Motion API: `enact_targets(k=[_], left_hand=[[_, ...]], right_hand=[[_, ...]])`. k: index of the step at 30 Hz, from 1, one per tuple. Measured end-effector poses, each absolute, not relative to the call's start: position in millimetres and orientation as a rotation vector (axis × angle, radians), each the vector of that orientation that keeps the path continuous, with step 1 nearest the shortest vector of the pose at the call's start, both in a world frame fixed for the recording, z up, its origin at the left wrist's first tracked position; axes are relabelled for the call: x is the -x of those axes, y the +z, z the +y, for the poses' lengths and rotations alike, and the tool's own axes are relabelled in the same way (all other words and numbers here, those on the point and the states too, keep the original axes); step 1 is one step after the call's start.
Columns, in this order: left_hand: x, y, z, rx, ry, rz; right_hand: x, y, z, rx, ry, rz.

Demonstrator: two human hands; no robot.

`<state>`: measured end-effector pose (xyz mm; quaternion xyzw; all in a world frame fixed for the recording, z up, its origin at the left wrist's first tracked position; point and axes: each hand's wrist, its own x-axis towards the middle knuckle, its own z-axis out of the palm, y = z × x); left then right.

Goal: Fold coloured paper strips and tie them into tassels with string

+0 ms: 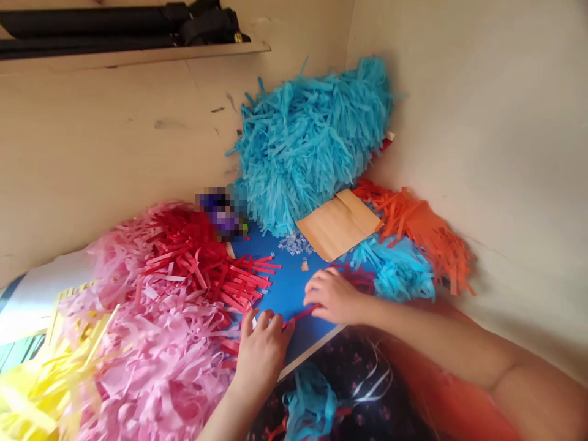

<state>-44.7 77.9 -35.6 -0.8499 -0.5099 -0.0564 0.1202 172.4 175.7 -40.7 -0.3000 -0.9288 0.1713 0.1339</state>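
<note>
A thin twisted red paper strip (301,316) stretches between my two hands over the blue tabletop (264,256). My left hand (264,346), its fingers curled, grips the strip's left end beside a red fringed paper bundle (184,245). Farther right and a little higher, my right hand (334,297) is closed around the other end, with its fingertips bent down near the board. More red fringe (361,278) shows just behind the right hand. What lies under the fingers of each hand is hidden.
Pink fringe (160,367) and yellow fringe (41,386) pile up at left. A large turquoise fringed bundle (312,141) leans in the corner. Brown paper (340,223), small clear bits (295,243), turquoise fringe (404,269) and orange fringe (418,223) lie behind my right hand.
</note>
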Motion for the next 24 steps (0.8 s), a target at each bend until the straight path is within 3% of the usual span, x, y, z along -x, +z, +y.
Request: enact_targets(k=[5,14,17,20,24], left_hand=[[35.2,-34.2,78.8,2.509,-0.314,-1.55],[24.2,-43.0,71.4,2.274,-0.653,-1.628],[29.9,-23.5,52.5,2.219,-0.932,-1.564],[35.2,6.8,30.9,2.22,-1.163,-1.434],[41.0,31.0,15.7,2.316,-1.137,-1.314]], right_hand=[[-158.6,-53.6,159.5,0.43,-0.141,-2.751],[-145.5,-42.5,146.8,0.589,-0.14,-2.612],[-153.4,-11.6,125.1,0.709,0.325,-2.501],[-159.6,22.2,114.2,0.701,1.135,-2.363],[-154.8,40.5,110.5,0.673,2.163,-1.89]])
